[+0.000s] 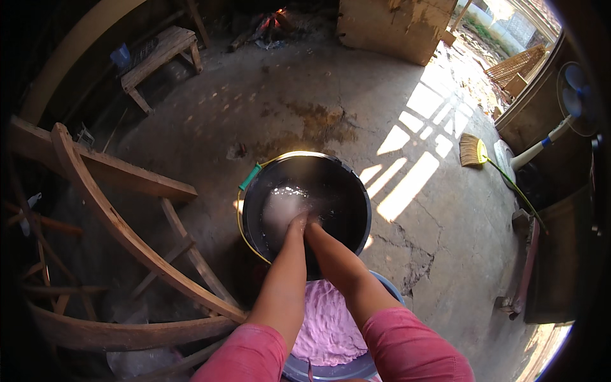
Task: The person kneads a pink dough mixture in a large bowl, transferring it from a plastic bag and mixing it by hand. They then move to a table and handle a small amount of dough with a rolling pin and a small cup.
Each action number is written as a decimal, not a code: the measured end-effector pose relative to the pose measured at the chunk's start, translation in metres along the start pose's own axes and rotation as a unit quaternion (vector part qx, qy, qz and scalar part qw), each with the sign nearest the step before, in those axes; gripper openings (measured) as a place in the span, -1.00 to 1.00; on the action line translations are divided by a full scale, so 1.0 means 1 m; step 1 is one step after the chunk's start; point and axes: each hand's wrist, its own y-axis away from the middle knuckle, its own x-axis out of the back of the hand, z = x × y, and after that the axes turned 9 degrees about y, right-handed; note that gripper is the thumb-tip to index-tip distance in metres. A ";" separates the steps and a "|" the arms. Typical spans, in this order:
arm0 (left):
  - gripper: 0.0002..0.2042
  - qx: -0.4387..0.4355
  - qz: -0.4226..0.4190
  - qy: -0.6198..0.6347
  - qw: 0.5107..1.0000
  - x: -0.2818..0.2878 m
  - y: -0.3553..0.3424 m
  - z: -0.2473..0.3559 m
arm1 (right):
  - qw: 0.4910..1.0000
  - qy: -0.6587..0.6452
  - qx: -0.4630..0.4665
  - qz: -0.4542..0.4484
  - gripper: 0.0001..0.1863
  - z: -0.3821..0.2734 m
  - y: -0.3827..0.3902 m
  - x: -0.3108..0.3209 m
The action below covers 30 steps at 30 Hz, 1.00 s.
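Observation:
Both my forearms reach down into a black bucket of water with pale suds on the left side of its surface. My left hand and my right hand are close together in the water, with only the wrists plain to see. Their fingers are hidden below the surface, and so is anything they may hold. A yellow handle with a green grip lies against the bucket's left side. Nearer to me, a bluish basin holds a pink wet cloth, partly covered by my arms.
Wooden furniture frames crowd the left side. A low wooden bench stands at the back left, near a small fire. On the right are a broom and a standing fan. Sunlight falls on the cracked concrete floor.

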 end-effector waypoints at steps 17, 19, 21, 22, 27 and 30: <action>-0.46 -0.015 0.089 0.249 0.964 -0.017 -0.032 0.009 | 0.974 -0.200 -0.094 -0.039 -0.40 -0.043 0.040 0.051; -0.45 -0.006 0.074 0.258 0.963 -0.026 -0.022 0.010 | 0.889 -0.446 -0.082 -0.065 -0.46 -0.017 0.021 0.040; -0.45 0.002 0.039 0.245 0.969 -0.033 -0.006 0.008 | 0.825 -0.552 -0.114 -0.038 -0.57 0.009 -0.010 0.031; -0.45 -0.007 0.015 0.227 0.974 -0.036 0.005 0.005 | 0.821 -0.550 -0.150 0.025 -0.62 0.022 -0.024 0.025; -0.42 -0.087 -0.131 0.176 0.972 -0.036 0.070 -0.011 | 0.971 -0.120 -0.054 0.201 -0.55 0.052 -0.048 0.016; -0.50 -0.096 -0.080 0.211 0.969 -0.028 0.084 -0.004 | 0.974 -0.142 -0.042 0.169 -0.47 0.015 0.001 0.022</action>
